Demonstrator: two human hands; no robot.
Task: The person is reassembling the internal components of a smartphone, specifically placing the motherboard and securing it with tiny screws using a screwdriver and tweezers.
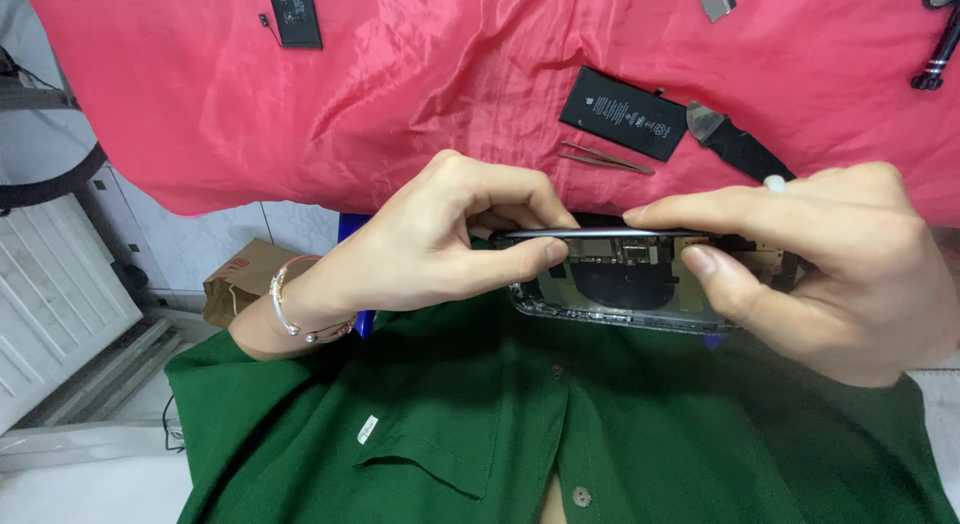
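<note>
1. Now, in the head view, both hands are holding an opened phone (pixel 620 279) above the green shirt (pixel 560 424), just below the edge of the red cloth (pixel 400 94).
2. The left hand (pixel 440 244) is pinching the phone's left end, fingers curled over the thin screen panel (pixel 600 233), thumb beneath.
3. The right hand (pixel 840 269) is gripping the right end, fingers lying along the panel, thumb pressing the frame.
4. On the cloth, beyond the phone, a black battery (pixel 623 113) is lying with tweezers (pixel 605 159) just beside it and a black-handled blade (pixel 738 142) to its right.
5. A second black part (pixel 295 14) is lying farther left on the cloth.
</note>
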